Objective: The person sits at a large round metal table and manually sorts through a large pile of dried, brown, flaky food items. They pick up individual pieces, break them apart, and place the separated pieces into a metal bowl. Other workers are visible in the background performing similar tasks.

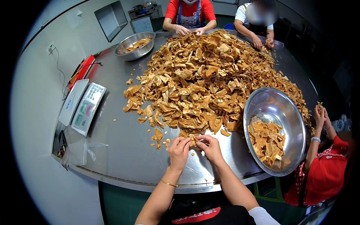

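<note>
My left hand [179, 151] and my right hand [210, 147] meet at the near edge of a large heap of dried, golden-brown food slices [194, 95]. Between their fingertips they pinch one small dried slice [193, 140], partly hidden by the fingers. Small crumbs [167, 142] and a loose slice [158, 135] lie on the steel table left of my left hand. To the right of my right hand, a large stainless steel bowl [292, 126] sits tilted at the table's edge, with many similar slices [265, 140] inside.
A digital scale [89, 108], a red box [82, 70] and a clear plastic bag [76, 154] are on the left of the steel table [118, 149]. A second steel bowl [135, 53] with slices stands at the far left. Co-workers' hands [182, 30] work at the heap's far and right sides.
</note>
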The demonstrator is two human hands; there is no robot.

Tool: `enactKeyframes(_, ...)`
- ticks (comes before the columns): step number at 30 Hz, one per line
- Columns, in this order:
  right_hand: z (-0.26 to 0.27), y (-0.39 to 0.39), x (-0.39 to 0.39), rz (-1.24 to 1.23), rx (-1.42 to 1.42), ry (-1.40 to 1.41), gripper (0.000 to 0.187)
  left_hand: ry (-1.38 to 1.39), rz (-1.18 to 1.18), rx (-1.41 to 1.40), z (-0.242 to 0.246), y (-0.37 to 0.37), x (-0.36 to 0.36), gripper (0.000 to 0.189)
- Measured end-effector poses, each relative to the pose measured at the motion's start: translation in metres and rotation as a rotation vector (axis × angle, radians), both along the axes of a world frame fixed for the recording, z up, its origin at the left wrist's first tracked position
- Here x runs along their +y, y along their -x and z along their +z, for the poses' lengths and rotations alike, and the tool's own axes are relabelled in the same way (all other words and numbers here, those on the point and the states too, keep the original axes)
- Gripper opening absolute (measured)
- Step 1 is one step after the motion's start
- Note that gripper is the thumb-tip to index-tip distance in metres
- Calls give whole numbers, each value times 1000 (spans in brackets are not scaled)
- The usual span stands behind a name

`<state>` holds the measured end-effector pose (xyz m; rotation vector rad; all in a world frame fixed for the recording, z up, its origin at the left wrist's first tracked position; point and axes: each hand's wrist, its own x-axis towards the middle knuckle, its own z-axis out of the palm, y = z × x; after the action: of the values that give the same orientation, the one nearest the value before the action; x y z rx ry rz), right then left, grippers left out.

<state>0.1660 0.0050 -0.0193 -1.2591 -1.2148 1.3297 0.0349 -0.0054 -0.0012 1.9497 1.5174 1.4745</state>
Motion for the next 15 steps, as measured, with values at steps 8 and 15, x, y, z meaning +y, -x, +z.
enactKeyframes(8, 10, -9, 0, 75, 357, 147, 16, 629, -130, -550, -2, 1, 3, 18)
enactKeyframes(15, 13, -13, 1, 140, 814, 324, 23, 897, -402, -1023, -12, 19, 10, 12)
